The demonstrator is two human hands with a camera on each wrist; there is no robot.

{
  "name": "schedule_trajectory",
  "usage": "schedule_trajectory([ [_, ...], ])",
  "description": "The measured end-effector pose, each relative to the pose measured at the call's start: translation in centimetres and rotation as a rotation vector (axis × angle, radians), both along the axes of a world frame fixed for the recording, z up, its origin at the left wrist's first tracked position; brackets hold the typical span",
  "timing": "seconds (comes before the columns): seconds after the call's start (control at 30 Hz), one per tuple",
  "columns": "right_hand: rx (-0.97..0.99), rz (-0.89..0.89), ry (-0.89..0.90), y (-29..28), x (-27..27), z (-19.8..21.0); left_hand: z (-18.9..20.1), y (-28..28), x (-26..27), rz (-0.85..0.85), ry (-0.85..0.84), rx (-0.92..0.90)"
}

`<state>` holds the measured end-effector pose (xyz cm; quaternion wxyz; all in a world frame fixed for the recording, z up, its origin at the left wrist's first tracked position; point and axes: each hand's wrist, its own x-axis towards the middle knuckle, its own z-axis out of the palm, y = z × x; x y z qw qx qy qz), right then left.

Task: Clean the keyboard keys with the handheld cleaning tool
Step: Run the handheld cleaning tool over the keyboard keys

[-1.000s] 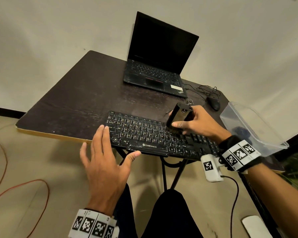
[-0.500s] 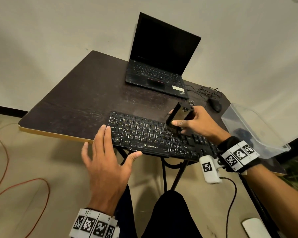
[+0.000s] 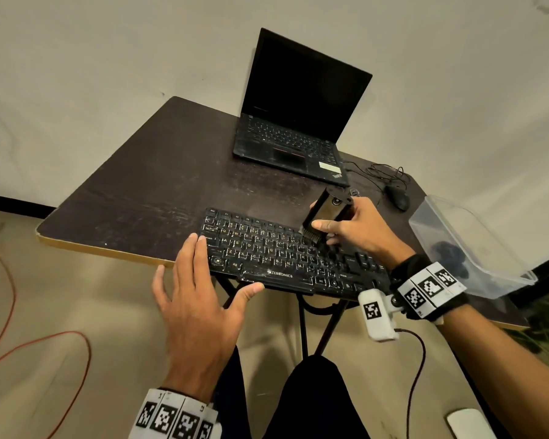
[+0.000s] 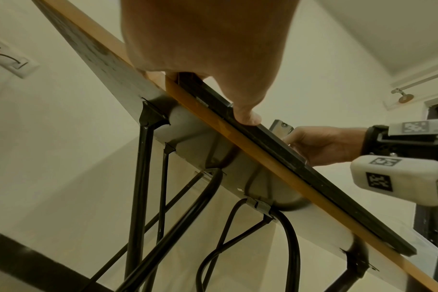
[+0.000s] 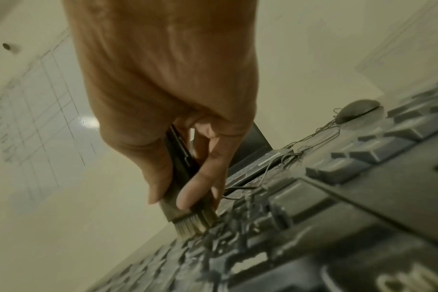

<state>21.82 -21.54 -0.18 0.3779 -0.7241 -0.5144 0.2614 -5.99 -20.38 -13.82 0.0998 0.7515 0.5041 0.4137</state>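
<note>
Along the surface's (image 3: 146,198) near edge lies the black keyboard (image 3: 286,255), lengthwise; right hand (image 3: 358,229) fingers pinch the upright brush tool (image 3: 325,213), bristles down; left hand (image 3: 200,299) spread flat, steadying its left end.

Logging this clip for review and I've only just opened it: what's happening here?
A person is brushing dust off a black keyboard on a dark table. The right hand grips a small brush tool, bristles down on the upper key rows near the middle. The left hand lies flat, fingers on the keyboard's left end and thumb at its front edge, steadying it. An open laptop sits behind.
</note>
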Motion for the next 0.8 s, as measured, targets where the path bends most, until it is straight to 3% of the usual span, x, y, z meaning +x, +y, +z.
schedule_trajectory([
  [0.1,-0.037,0.117,-0.024,-0.1,-0.6,0.3,-0.1,0.0,0.0,0.004,-0.006,-0.003],
  [0.23,-0.010,0.040,0.004,0.3,-0.3,0.4,-0.1,0.0,0.0,-0.002,-0.015,-0.013],
  [0.33,-0.057,0.149,-0.001,0.1,-0.8,0.7,-0.1,0.1,0.2,-0.001,-0.030,-0.010],
  [0.47,-0.041,0.102,0.032,0.5,-0.8,0.8,-0.2,0.2,0.3,0.005,-0.023,-0.012],
  [0.6,-0.093,0.207,0.047,0.1,-1.8,1.1,-0.1,0.1,0.3,0.002,-0.038,-0.028],
  [0.73,-0.038,0.139,-0.003,0.6,-1.8,1.1,0.0,0.0,0.1,-0.003,-0.031,-0.034],
  [0.8,-0.075,0.188,0.014,0.6,-2.2,1.2,0.0,0.0,0.2,-0.002,-0.034,-0.032],
])
